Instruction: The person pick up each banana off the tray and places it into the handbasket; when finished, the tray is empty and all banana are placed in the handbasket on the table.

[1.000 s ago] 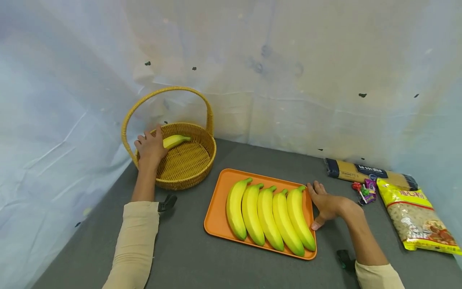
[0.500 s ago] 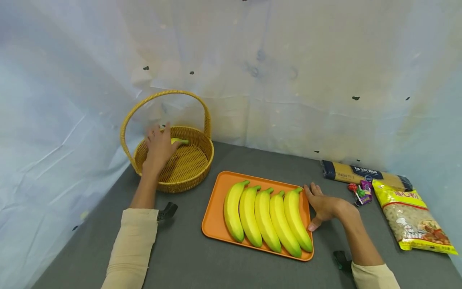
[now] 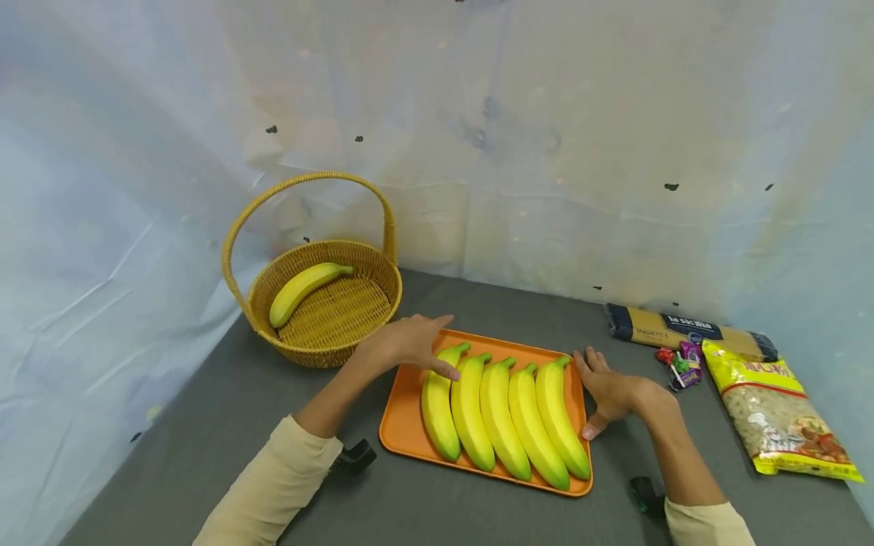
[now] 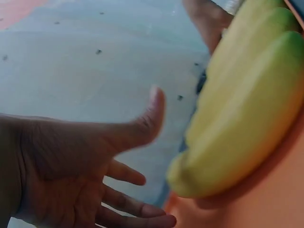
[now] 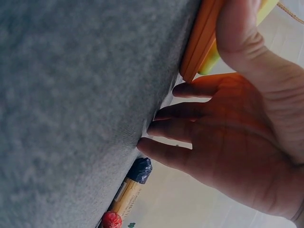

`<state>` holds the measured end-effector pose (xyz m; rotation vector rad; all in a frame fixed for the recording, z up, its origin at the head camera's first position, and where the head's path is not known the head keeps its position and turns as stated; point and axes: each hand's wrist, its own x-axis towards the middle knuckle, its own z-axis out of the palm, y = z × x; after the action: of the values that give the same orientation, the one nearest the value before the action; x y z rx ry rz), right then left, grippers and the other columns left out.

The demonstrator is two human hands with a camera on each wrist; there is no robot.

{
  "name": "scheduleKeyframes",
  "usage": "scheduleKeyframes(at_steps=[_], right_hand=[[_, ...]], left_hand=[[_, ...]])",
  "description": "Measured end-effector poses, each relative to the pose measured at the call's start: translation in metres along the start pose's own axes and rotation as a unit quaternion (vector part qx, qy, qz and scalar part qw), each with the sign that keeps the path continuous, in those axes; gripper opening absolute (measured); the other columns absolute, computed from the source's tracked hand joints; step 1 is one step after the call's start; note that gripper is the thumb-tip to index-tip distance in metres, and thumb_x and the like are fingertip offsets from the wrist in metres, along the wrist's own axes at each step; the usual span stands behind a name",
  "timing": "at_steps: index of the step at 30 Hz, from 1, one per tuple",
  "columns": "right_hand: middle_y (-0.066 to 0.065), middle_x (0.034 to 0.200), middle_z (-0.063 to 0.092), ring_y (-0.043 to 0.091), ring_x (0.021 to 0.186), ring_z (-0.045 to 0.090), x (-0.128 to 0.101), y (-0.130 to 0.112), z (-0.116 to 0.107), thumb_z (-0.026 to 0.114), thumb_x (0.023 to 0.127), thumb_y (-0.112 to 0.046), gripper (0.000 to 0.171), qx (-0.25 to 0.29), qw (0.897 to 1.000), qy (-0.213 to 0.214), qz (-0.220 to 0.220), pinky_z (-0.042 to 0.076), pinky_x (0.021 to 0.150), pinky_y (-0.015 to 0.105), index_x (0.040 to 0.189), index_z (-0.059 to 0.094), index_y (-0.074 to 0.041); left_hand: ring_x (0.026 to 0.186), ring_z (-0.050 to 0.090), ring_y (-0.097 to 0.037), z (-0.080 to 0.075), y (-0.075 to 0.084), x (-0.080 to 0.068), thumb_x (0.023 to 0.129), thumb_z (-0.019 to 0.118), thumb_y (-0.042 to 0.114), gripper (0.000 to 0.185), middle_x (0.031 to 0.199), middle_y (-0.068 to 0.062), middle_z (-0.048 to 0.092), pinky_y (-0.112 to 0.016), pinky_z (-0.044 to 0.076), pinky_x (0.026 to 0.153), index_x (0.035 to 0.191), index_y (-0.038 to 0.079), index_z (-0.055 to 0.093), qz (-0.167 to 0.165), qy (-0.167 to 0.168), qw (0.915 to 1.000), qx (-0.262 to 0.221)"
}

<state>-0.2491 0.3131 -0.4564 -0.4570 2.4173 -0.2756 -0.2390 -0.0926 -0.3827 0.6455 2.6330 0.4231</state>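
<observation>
Several yellow bananas point(image 3: 501, 413) lie side by side on an orange tray point(image 3: 401, 432). Over the tray's left edge, my left hand point(image 3: 410, 341) is spread with nothing in it, its thumb overlapping the leftmost bananas in the head view. In the left wrist view the left hand point(image 4: 85, 166) shows thumb and fingers apart, beside the near banana point(image 4: 247, 128). My right hand point(image 3: 611, 390) rests at the tray's right edge, fingers straight; the right wrist view shows its fingertips down by the table and the thumb at the rim. One banana point(image 3: 306, 292) lies in a wicker basket point(image 3: 328, 353).
The basket's tall handle point(image 3: 307, 178) arches up at the back left. At the right lie a spaghetti pack point(image 3: 690, 330), several wrapped candies point(image 3: 683, 365) and a yellow-edged food bag point(image 3: 781, 413). A pale sheet point(image 3: 546, 189) hangs behind the grey table point(image 3: 478, 516).
My left hand has let go of the banana in the basket, lifted out and moved right and nearer to the tray. The right hand has stayed at the tray's edge.
</observation>
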Motion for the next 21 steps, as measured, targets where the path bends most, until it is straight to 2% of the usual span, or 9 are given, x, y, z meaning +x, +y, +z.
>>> scheduleKeyframes(at_steps=[2,6,10,14,16,19,21], right_hand=[[0.036,0.168,-0.019,0.056,0.156,-0.018,-0.010,-0.013,-0.006,0.090,0.064,-0.060,0.153,0.011,1.000,0.000,-0.006,0.008,0.118,0.081,0.167,-0.007,-0.002],[0.038,0.168,-0.017,0.057,0.156,-0.015,-0.027,-0.037,-0.016,0.091,0.065,-0.057,0.151,0.026,1.000,-0.007,0.004,0.005,0.117,0.082,0.166,-0.004,0.002],[0.040,0.167,-0.015,0.059,0.155,-0.013,-0.037,-0.051,-0.019,0.092,0.065,-0.053,0.149,0.023,1.000,-0.007,0.012,0.006,0.118,0.082,0.165,-0.002,0.006],[0.040,0.167,-0.013,0.059,0.156,-0.010,-0.040,-0.058,-0.019,0.093,0.065,-0.048,0.147,0.013,1.000,-0.002,0.016,0.010,0.120,0.079,0.164,0.000,0.008],[0.040,0.167,-0.013,0.060,0.156,-0.010,-0.040,-0.059,-0.020,0.093,0.066,-0.048,0.147,0.009,1.000,-0.004,0.015,0.011,0.120,0.079,0.164,0.000,0.009],[0.040,0.167,-0.014,0.060,0.155,-0.011,-0.040,-0.059,-0.020,0.092,0.066,-0.048,0.147,0.011,1.000,-0.005,0.015,0.011,0.120,0.079,0.164,-0.001,0.010],[0.039,0.168,-0.014,0.058,0.156,-0.011,-0.035,-0.051,-0.018,0.091,0.064,-0.053,0.150,0.010,1.000,-0.002,0.017,0.011,0.120,0.080,0.165,-0.001,0.007]], left_hand=[[0.151,0.044,-0.041,0.007,-0.001,0.005,0.086,0.076,0.065,0.108,0.163,-0.017,0.046,-0.058,0.044,0.118,0.168,0.015,0.025,-0.012,-0.020,0.9997,0.006],[0.154,0.041,-0.038,0.017,-0.002,0.012,0.088,0.076,0.062,0.098,0.165,-0.013,0.044,-0.056,0.041,0.121,0.164,0.015,0.036,-0.019,-0.038,0.9990,-0.014],[0.148,0.049,-0.035,0.021,-0.001,0.015,0.089,0.077,0.058,0.088,0.159,-0.013,0.052,-0.052,0.045,0.118,0.157,0.011,0.047,-0.006,-0.046,0.9986,-0.025],[0.138,0.058,-0.032,0.020,0.000,0.013,0.089,0.080,0.053,0.083,0.153,-0.013,0.058,-0.047,0.050,0.113,0.154,0.009,0.051,-0.006,-0.046,0.9987,-0.022],[0.132,0.061,-0.031,0.020,0.001,0.012,0.090,0.080,0.049,0.079,0.149,-0.013,0.061,-0.046,0.052,0.109,0.152,0.008,0.053,-0.004,-0.049,0.9985,-0.025],[0.131,0.062,-0.031,0.019,0.002,0.012,0.093,0.077,0.047,0.075,0.146,-0.013,0.062,-0.045,0.052,0.107,0.151,0.006,0.052,0.015,-0.058,0.9980,-0.018],[0.131,0.061,-0.030,0.017,0.003,0.013,0.095,0.076,0.046,0.074,0.147,-0.013,0.061,-0.045,0.051,0.108,0.152,0.006,0.050,0.028,-0.070,0.9970,-0.019]])
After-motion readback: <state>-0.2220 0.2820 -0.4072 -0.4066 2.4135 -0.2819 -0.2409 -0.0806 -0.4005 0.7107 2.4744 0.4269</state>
